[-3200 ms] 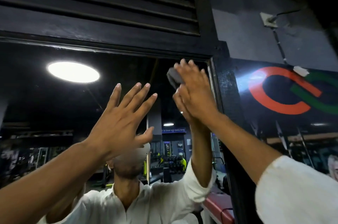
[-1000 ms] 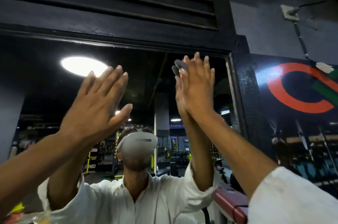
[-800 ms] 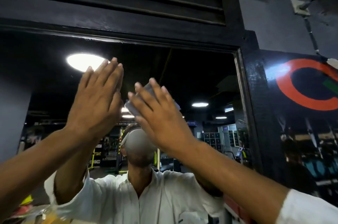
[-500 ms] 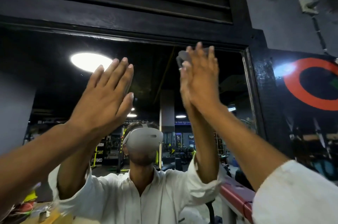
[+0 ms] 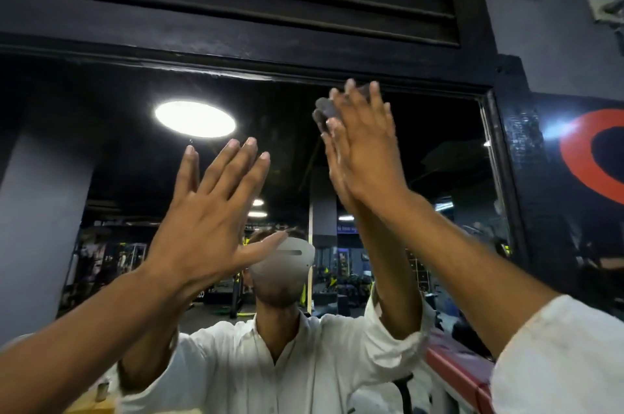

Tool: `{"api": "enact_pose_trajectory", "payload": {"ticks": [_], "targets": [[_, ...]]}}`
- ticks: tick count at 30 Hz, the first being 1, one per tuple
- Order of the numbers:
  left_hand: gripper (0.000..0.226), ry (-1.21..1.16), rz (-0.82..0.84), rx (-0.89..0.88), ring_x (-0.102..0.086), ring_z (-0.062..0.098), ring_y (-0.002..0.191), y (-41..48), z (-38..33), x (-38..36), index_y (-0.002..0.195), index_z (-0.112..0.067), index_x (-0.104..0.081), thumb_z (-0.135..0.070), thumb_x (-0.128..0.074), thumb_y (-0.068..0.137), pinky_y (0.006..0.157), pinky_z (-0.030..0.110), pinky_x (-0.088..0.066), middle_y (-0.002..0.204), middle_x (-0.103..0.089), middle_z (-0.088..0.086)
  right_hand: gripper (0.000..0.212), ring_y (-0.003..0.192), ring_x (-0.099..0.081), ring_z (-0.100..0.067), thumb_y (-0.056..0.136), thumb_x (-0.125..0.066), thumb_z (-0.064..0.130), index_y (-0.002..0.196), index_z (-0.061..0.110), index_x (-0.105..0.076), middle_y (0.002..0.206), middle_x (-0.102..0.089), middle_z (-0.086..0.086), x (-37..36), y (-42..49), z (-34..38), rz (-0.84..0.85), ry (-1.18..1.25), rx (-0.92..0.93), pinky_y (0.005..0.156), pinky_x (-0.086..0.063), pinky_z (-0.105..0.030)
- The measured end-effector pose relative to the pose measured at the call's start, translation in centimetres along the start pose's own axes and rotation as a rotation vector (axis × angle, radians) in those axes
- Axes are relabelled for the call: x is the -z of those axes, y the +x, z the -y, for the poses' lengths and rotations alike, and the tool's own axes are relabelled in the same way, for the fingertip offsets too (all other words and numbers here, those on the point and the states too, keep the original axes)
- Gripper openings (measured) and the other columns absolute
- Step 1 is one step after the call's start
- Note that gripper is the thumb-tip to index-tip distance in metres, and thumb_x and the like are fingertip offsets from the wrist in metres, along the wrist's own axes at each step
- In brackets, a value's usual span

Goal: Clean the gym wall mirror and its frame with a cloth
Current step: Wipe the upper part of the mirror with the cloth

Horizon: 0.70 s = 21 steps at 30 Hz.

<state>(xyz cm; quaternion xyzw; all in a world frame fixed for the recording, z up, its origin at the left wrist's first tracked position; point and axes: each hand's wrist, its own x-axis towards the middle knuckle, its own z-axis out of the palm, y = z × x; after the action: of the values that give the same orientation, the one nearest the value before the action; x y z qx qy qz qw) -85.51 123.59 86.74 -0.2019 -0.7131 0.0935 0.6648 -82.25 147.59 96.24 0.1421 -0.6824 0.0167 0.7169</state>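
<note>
Dark gym wall mirror [image 5: 422, 130] in black frame [image 5: 304, 45]; right hand [image 5: 364, 157] flat-fingered over small grey cloth [image 5: 326, 109] near top edge, left hand [image 5: 209, 211] open, fingers splayed.

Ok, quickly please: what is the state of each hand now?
Left hand: open, fingers spread, holding nothing.
Right hand: open, straight fingers pressing the dark cloth on the mirror.

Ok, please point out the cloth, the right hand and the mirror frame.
cloth [image 5: 324, 109]: head view, grey fold left of the fingertips.
right hand [image 5: 366, 157]: head view, back of the hand.
mirror frame [image 5: 236, 52]: head view, its black top bar.
</note>
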Motion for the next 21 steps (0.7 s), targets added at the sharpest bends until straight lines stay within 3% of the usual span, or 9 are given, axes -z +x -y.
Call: {"api": "enact_pose_trajectory", "payload": {"ticks": [3,6,8,12,14,21], "targets": [[0.109,0.001,0.003,0.006,0.002,0.025,0.166,-0.5,-0.2,-0.1,0.171,-0.014,-0.006,-0.088,-0.029,0.095,0.129,0.069,-0.007,0.179,0.001,0.01,0.055,0.163,0.006,-0.023,0.114,-0.031,0.038,0.167,0.023,-0.023,0.176,-0.014,-0.001,-0.6,-4.5,3.8,0.12,-0.016,0.259,0.132,0.001,-0.047],[0.111,0.01,-0.003,0.016,0.001,0.025,0.166,-1.2,-0.3,-0.4,0.171,-0.011,-0.008,-0.088,-0.031,0.094,0.129,0.068,-0.008,0.179,0.0,0.011,0.056,0.163,0.0,-0.024,0.114,-0.036,0.037,0.166,0.02,-0.024,0.175,-0.018,-0.002,0.4,-5.7,2.6,0.203,-0.055,0.516,0.132,0.001,-0.042],[0.112,0.016,-0.007,0.016,0.001,0.025,0.166,-1.4,-0.3,-0.5,0.171,-0.01,-0.007,-0.088,-0.031,0.094,0.129,0.068,-0.009,0.179,0.0,0.011,0.055,0.163,-0.005,-0.024,0.114,-0.033,0.037,0.165,0.02,-0.027,0.174,-0.021,-0.003,0.5,-2.7,0.8,0.142,-0.094,0.483,0.132,-0.002,-0.042],[0.11,0.015,-0.012,0.013,0.001,0.024,0.166,-1.4,-0.3,-0.3,0.171,-0.01,-0.008,-0.087,-0.031,0.095,0.129,0.068,-0.011,0.179,0.0,0.01,0.052,0.163,-0.008,-0.028,0.113,-0.031,0.035,0.161,0.018,-0.038,0.172,-0.027,-0.005,-0.8,2.1,2.1,-0.025,0.07,0.044,0.132,-0.003,-0.043],[0.11,0.0,-0.024,0.017,0.002,0.024,0.166,-1.5,-0.5,-0.4,0.171,-0.01,-0.009,-0.085,-0.033,0.095,0.129,0.067,-0.011,0.179,-0.001,0.01,0.054,0.163,-0.002,-0.029,0.114,-0.027,0.038,0.164,0.019,-0.033,0.174,-0.022,-0.005,-1.5,0.6,4.0,0.023,0.015,0.109,0.132,-0.003,-0.05],[0.098,-0.067,-0.043,0.068,0.0,0.024,0.166,-2.2,-1.2,-0.4,0.171,-0.011,-0.012,-0.075,-0.034,0.1,0.131,0.063,-0.007,0.179,-0.005,0.009,0.055,0.163,-0.002,-0.024,0.113,-0.035,0.037,0.164,0.02,-0.031,0.174,-0.021,-0.003,1.3,-7.8,2.5,0.246,-0.094,0.455,0.132,-0.001,-0.044]]}}
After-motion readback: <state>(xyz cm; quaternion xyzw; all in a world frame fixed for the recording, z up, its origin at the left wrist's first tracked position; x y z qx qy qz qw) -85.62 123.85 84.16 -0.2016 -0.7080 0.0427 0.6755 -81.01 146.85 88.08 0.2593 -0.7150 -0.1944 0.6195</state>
